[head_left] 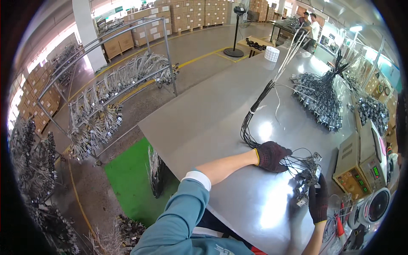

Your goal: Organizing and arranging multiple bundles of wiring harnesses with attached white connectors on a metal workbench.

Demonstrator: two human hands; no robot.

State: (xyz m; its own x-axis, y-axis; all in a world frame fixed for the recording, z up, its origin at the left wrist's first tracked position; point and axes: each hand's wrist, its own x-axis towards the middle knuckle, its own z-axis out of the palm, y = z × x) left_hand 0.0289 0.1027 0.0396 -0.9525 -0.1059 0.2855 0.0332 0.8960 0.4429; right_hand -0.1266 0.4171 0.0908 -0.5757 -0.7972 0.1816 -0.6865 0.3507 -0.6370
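Note:
My left hand (272, 157), in a dark knitted glove, is closed round a bundle of thin black cables (253, 111). Beyond it the bundle stretches away over the grey metal table (204, 123), tied with a white band and ending in pale bare-looking wires. On the near side of that hand the cables fan out into a cluster of small metal and black connectors (302, 180). Against the right side of this cluster is my right hand (318, 199), gloved alike, with its fingers bent round the connectors; its fingertips are partly hidden.
Right of my hands stand a beige power supply (353, 172) with lit displays, a round speaker-like device (377, 205) and a red-handled tool (340, 227). A large cable heap (321, 100) and a white label roll (272, 54) lie farther off. A cable-hung rack (127, 80) stands left.

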